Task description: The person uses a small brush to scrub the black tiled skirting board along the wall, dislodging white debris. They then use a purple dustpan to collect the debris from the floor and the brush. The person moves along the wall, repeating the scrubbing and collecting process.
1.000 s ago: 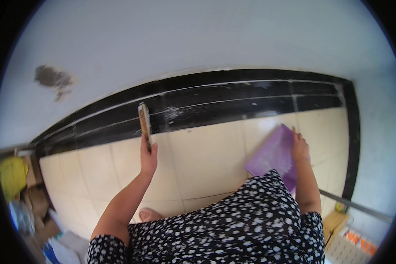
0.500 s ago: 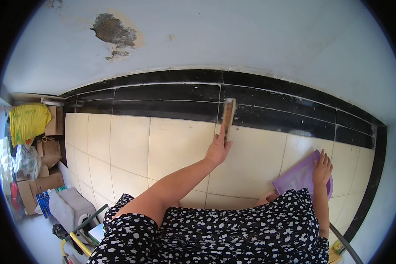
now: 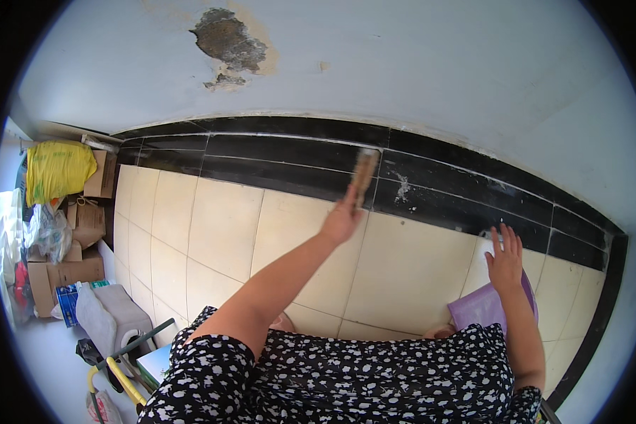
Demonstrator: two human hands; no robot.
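My left hand point(image 3: 340, 219) is closed round the near end of a narrow hand brush point(image 3: 364, 175). Its far part, slightly blurred, lies over the black tiles point(image 3: 283, 168) at the wall's foot. Just right of the brush, white crumbs point(image 3: 403, 186) are scattered on the black tiles. My right hand point(image 3: 504, 266) holds nothing, its fingers spread towards the black tile edge. Below it, partly hidden by my right forearm and patterned clothing, a purple dustpan-like scoop point(image 3: 479, 307) rests on the cream floor tiles point(image 3: 413, 265).
A pale wall point(image 3: 374, 63) with a patch of peeled plaster point(image 3: 230, 42) rises ahead. Cardboard boxes point(image 3: 85, 272), a yellow bag point(image 3: 60, 171) and a grey cushioned seat point(image 3: 113, 311) crowd the left side. A yellow and dark tubular frame point(image 3: 124, 378) stands near my left elbow.
The brush in my left hand has moved left across the tiles, and white crumbs show to its right. My right hand has moved forward, away from the purple scoop. The view has shifted.
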